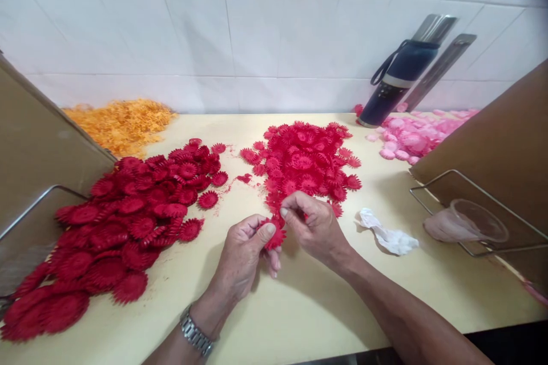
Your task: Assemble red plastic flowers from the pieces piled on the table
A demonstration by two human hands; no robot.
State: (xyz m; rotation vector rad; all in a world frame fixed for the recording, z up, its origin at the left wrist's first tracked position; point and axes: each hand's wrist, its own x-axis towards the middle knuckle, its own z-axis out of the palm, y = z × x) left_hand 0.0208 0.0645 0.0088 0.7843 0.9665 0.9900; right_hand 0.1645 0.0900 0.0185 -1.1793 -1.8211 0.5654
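Note:
Between the thumb and fingers of my left hand (248,248) is a red paper-like flower (274,238) with a notched, petal-like rim. My right hand (314,225) is closed in a pinch beside the flower's upper right edge; whatever its fingertips hold is too small to make out. Just beyond both hands lies a pile of bright red flowers (306,157) of the same kind. A larger heap of darker red flowers (128,222) spreads to the left of my left hand.
Cardboard boxes stand at the left (38,125) and right (492,171). A wire holder carries a plastic cup (462,225) near a crumpled tissue (389,234). A dark bottle (394,82) leans against the tiled wall. Orange pieces (124,122) and pink pieces (417,134) lie at the back.

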